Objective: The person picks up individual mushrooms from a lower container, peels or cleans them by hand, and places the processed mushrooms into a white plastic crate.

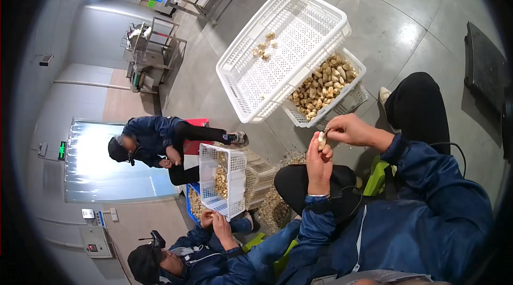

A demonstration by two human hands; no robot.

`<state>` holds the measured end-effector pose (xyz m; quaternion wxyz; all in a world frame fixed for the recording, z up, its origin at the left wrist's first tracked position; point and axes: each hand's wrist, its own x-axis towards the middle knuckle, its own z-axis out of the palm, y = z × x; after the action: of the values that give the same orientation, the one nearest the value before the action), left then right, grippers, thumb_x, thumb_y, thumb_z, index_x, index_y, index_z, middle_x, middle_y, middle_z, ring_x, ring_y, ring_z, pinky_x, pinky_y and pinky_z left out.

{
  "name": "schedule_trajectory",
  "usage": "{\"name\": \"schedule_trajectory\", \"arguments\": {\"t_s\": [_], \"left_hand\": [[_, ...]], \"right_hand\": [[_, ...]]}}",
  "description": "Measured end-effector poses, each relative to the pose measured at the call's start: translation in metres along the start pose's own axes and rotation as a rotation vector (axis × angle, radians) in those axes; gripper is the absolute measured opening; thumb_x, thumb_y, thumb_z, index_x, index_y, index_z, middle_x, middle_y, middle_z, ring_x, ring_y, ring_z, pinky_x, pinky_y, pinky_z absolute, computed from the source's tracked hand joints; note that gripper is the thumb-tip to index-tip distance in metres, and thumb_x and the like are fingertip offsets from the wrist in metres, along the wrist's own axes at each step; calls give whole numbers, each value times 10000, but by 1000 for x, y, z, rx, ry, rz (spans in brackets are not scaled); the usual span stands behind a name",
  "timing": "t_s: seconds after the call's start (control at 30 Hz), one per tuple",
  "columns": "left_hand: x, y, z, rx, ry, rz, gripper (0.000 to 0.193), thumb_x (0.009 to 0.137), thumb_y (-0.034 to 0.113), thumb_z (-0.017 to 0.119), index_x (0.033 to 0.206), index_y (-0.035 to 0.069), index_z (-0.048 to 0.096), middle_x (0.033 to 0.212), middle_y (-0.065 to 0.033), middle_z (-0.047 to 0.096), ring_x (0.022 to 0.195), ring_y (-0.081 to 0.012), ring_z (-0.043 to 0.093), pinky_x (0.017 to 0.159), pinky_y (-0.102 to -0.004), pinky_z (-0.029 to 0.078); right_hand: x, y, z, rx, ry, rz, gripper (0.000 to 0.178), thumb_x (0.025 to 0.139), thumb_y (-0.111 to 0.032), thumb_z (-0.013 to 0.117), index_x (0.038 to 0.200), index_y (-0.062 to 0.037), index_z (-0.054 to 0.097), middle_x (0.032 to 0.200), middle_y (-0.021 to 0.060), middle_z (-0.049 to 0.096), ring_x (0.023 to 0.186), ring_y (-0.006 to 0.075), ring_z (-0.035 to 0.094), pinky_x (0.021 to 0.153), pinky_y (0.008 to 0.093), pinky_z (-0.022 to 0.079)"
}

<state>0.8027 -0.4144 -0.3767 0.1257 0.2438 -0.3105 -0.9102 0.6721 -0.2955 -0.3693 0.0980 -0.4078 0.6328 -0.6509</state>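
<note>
My left hand (319, 163) is raised in front of me, its fingers closed around a small pale tan chunk (322, 139). My right hand (348, 129) meets it from the right and pinches the top of the same chunk. Both my sleeves are dark blue. Just beyond my hands a white slatted crate (352, 74) holds several more tan chunks (324, 86). A second, larger white crate (243, 79) rests tilted across it, with a few chunks (265, 48) on its perforated bottom.
Two other people in dark blue jackets work nearby, one crouched at the left (152, 143) and one at the lower left (179, 258) whose hands are by another white crate (209, 178) of chunks. Peelings litter the grey floor (278, 207). A metal cart (149, 55) stands farther off.
</note>
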Motion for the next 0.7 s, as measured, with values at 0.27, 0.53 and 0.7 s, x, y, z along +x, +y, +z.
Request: {"name": "schedule_trajectory", "arguments": {"t_s": [0.27,0.53,0.7], "left_hand": [[48,30,-5,81,46,40,278,992,191,474,1213,25,494,1181,-151,582,757,-114,555,660,-222,469],[152,88,48,234,-19,160,355,956,98,527,1259,-65,437,1227,-210,544,1015,-202,612,803,-236,545],[216,28,14,463,47,71,456,954,60,525,1362,-53,356,1305,-188,499,999,-208,612,760,-281,546]], "right_hand": [[8,-2,-19,-146,-13,351,263,815,-212,638,770,42,588,670,220,568,588,353,571,566,414,448],[3,-2,-10,-170,-207,239,233,820,-197,614,789,34,621,759,219,613,723,406,604,648,465,480],[4,-1,-12,-214,-250,235,218,808,-189,603,783,27,615,771,211,617,747,400,613,683,472,492]]}}
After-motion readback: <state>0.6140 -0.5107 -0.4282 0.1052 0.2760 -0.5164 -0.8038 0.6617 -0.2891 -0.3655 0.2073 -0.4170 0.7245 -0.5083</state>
